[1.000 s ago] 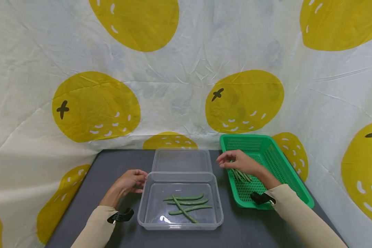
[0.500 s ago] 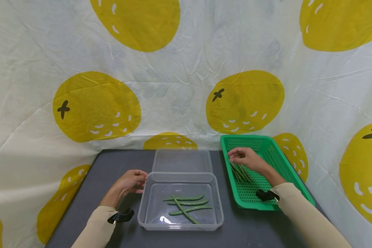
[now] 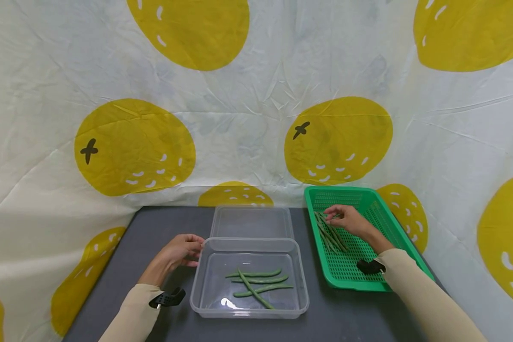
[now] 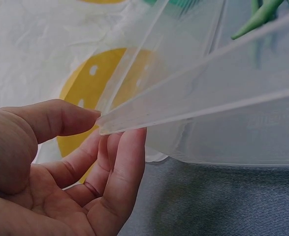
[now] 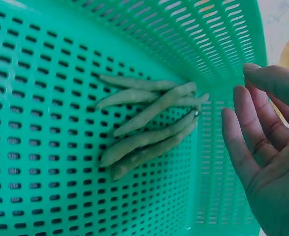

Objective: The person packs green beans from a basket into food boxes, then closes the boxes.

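My left hand [image 3: 180,251] pinches the back left corner of a clear plastic container [image 3: 213,304]. In the left wrist view the thumb lies on top of the rim and the fingers [image 4: 127,167] bear against it from below. Several green beans [image 3: 262,288] lie on the container's floor, one crossing the others. To the right, my right hand [image 3: 352,223] hovers over a green mesh basket [image 3: 359,286], fingers loosely bent and holding nothing. Below it in the basket is a small bunch of green beans [image 5: 151,110], which shows fully in the right wrist view.
A clear flat lid [image 3: 252,222] lies behind the container on the dark grey table [image 3: 171,318]. The basket stands at the table's right side. A white cloth [image 3: 248,133] printed with yellow fruit hangs behind and along both sides.
My right hand has moved from the basket's left rim to the right, over the basket, uncovering more of the beans there. My left hand keeps its hold on the container.
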The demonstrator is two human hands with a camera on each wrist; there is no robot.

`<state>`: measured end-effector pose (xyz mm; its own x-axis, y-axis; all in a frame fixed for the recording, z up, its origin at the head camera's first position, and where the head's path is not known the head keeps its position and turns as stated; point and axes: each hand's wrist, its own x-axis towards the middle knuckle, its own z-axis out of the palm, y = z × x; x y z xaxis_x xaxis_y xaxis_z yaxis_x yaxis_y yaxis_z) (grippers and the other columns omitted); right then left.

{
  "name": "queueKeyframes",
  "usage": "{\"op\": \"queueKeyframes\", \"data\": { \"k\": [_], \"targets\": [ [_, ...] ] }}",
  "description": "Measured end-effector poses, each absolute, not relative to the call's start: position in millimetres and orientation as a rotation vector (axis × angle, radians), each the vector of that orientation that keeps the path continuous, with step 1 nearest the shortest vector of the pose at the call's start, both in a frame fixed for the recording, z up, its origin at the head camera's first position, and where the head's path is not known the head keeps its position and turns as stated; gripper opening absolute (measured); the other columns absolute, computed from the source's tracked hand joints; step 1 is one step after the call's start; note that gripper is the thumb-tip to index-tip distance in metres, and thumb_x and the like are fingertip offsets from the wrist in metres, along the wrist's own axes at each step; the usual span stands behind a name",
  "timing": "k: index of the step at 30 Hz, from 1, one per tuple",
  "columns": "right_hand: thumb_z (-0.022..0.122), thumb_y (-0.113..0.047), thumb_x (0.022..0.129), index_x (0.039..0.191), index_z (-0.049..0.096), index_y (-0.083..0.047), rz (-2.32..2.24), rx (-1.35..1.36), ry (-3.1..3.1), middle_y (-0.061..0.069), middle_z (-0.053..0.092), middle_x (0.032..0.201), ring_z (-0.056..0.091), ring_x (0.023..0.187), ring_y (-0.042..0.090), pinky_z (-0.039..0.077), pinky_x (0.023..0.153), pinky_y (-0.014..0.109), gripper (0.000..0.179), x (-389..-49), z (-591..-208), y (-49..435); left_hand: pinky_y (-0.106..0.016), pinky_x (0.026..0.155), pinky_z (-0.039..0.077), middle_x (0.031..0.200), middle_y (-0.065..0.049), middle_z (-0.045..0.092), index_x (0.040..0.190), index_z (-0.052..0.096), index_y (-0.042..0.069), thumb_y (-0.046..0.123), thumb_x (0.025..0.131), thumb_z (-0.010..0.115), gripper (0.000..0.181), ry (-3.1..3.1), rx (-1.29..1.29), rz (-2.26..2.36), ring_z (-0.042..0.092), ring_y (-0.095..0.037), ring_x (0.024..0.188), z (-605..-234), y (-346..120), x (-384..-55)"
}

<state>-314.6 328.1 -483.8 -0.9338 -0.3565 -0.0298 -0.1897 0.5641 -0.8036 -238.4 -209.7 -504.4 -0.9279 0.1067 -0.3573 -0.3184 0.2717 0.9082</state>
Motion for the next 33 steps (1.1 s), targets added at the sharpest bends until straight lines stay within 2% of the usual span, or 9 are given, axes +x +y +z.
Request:
{"op": "queueKeyframes", "data": {
  "k": [7, 11, 19, 27, 33],
  "targets": [
    [0.057, -0.002, 0.102, 0.133, 0.055, 0.009, -1.282, -0.433, 2.613, 0.032, 0.061, 0.117, 0.060, 0.105, 0.048, 0.053, 0.090, 0.058, 0.034, -320.3, -491.3, 332.5, -0.041, 0.068, 0.061, 0.098, -0.015, 0.068, 0.117, 0.063, -0.005, 0.011, 0.097, 0.063, 0.026, 2.213, -0.202, 1.687, 0.065, -0.023, 0.080, -504.9, -209.3, -238.9],
    [0.059, -0.004, 0.102, 0.134, 0.055, 0.008, -1.275, -0.426, 2.620, 0.030, 0.061, 0.118, 0.061, 0.108, 0.045, 0.054, 0.092, 0.054, 0.035, -321.0, -492.6, 334.1, -0.041, 0.068, 0.061, 0.098, -0.014, 0.068, 0.117, 0.063, -0.005, 0.012, 0.098, 0.063, 0.026, 2.206, -0.203, 1.687, 0.065, -0.023, 0.080, -505.4, -209.8, -239.8],
    [0.062, -0.008, 0.101, 0.134, 0.056, 0.009, -1.187, -0.373, 2.678, 0.024, 0.064, 0.117, 0.062, 0.105, 0.037, 0.054, 0.086, 0.051, 0.038, -325.3, -499.2, 339.1, -0.041, 0.069, 0.061, 0.098, -0.014, 0.068, 0.117, 0.062, -0.006, 0.011, 0.098, 0.063, 0.026, 2.192, -0.193, 1.693, 0.065, -0.023, 0.080, -504.9, -211.5, -239.8],
    [0.060, -0.004, 0.101, 0.134, 0.054, 0.010, -1.196, -0.294, 2.623, 0.028, 0.060, 0.120, 0.063, 0.109, 0.038, 0.055, 0.092, 0.050, 0.037, -327.2, -505.6, 343.2, -0.041, 0.069, 0.061, 0.102, -0.017, 0.068, 0.117, 0.063, -0.006, 0.010, 0.098, 0.062, 0.025, 2.189, -0.200, 1.697, 0.065, -0.023, 0.080, -504.0, -210.6, -240.9],
    [0.061, -0.003, 0.100, 0.134, 0.054, 0.012, -1.229, -0.279, 2.596, 0.029, 0.060, 0.120, 0.063, 0.108, 0.038, 0.056, 0.091, 0.048, 0.039, -330.3, -507.8, 347.8, -0.041, 0.068, 0.061, 0.103, -0.019, 0.068, 0.117, 0.063, -0.006, 0.010, 0.097, 0.062, 0.026, 2.182, -0.208, 1.702, 0.065, -0.023, 0.080, -502.2, -210.4, -242.5]
  ]
}}
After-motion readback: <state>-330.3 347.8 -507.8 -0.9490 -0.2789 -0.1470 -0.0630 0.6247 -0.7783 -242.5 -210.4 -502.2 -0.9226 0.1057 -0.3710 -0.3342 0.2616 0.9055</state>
